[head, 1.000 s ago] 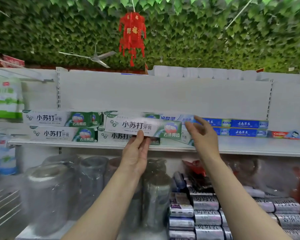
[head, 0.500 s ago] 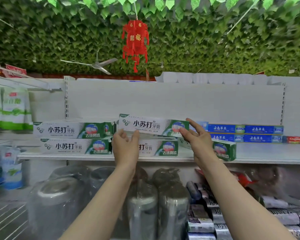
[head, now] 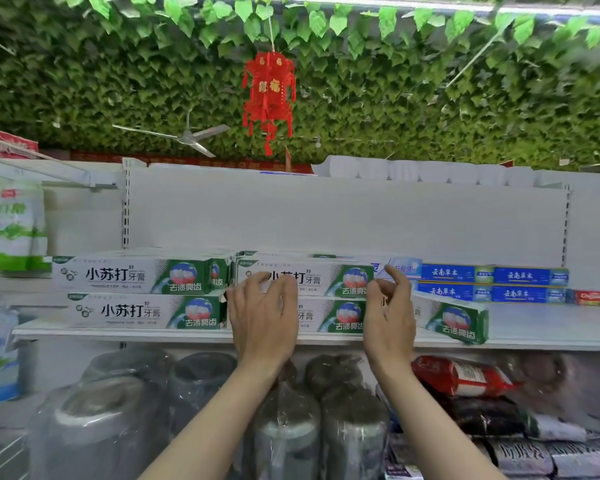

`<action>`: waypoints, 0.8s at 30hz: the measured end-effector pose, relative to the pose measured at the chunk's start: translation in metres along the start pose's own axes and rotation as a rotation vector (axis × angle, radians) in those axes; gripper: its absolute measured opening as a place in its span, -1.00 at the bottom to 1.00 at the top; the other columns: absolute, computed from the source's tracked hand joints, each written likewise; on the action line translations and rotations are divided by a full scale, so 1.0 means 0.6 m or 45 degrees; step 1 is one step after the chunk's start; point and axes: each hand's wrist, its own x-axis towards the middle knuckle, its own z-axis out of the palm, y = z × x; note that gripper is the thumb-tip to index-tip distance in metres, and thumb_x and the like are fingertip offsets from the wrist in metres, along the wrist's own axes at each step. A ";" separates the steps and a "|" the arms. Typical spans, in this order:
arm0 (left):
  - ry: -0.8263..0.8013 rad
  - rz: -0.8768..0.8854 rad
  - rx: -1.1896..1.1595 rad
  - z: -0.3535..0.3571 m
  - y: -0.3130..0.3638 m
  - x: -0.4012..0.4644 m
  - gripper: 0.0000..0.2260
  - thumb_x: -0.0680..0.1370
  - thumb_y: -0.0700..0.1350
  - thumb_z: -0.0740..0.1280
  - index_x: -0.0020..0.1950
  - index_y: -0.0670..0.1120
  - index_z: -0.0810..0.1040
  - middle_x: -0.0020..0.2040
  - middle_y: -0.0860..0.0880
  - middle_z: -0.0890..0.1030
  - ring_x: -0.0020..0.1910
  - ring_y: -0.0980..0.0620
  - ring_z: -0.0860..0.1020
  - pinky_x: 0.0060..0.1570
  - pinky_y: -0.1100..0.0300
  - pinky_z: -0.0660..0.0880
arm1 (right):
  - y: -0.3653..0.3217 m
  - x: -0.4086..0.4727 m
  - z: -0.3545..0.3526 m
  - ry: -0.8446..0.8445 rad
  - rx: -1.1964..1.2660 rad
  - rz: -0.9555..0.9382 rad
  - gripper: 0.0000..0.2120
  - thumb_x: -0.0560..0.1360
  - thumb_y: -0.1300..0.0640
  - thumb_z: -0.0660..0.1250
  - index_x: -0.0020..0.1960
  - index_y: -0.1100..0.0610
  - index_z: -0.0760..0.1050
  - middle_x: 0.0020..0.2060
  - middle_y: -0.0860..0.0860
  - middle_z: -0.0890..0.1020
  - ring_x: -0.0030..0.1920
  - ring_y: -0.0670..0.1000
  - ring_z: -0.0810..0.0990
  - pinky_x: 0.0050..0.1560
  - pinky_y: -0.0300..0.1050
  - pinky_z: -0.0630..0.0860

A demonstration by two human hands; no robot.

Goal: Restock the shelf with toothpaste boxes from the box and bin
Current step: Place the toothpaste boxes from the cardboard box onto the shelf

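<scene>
At the bottom of the frame, wrapped canisters (head: 284, 431) stand under the shelf (head: 551, 336). Above them at centre, the left hand (head: 262, 318) rests loosely spread fingers on the top toothpaste box (head: 326, 277); the right hand (head: 388, 313), fingers relaxed and parted, holds nothing beside its right end. The box lies lengthwise, left to right, stacked on another, directly beyond both hands and nearer the left. An angled box (head: 454, 320) sits right of centre.

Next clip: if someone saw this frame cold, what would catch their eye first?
Probably the red lantern hanging at top centre from a ceiling of green leaves. Below it, both hands, left hand and right hand, are raised at the white shelf, in front of stacked green-and-white toothpaste boxes.
</scene>
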 end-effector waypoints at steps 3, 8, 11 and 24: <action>0.004 0.012 0.046 0.007 -0.001 0.000 -0.41 0.63 0.26 -0.12 0.30 0.06 0.60 0.41 -0.03 0.45 0.42 -0.04 0.28 0.53 -0.12 0.07 | 0.006 -0.007 0.014 -0.034 0.006 0.019 -0.68 0.66 -0.04 0.19 0.41 -0.12 0.32 0.20 -0.15 0.53 0.21 -0.06 0.52 0.23 0.05 0.43; -0.040 0.043 0.258 0.016 -0.008 0.012 -0.29 0.57 0.28 -0.28 0.37 0.11 0.55 0.46 -0.05 0.42 0.48 -0.03 0.28 0.57 -0.05 -0.15 | 0.010 -0.001 0.020 -0.110 -0.043 0.040 -0.66 0.69 -0.02 0.14 0.45 -0.06 0.30 0.27 -0.14 0.53 0.20 -0.08 0.50 0.14 -0.08 0.33; -0.120 0.036 0.333 0.019 -0.011 0.022 -0.24 0.57 0.32 -0.36 0.44 0.14 0.48 0.49 -0.02 0.39 0.51 0.00 0.26 0.56 -0.06 -0.23 | 0.012 0.008 0.027 -0.178 -0.080 0.038 -0.55 0.63 -0.14 0.07 0.47 -0.05 0.29 0.34 -0.09 0.53 0.27 -0.01 0.51 0.20 -0.05 0.34; -0.237 0.063 0.560 0.037 -0.012 0.053 -0.04 0.49 0.35 -0.53 0.16 0.10 0.65 0.04 -0.02 0.65 0.23 -0.02 0.52 0.54 -0.19 -0.22 | 0.012 0.025 0.042 -0.323 -0.225 0.059 -0.34 0.48 -0.36 -0.10 0.45 -0.07 0.30 0.22 -0.07 0.61 0.21 0.03 0.56 0.24 0.07 0.44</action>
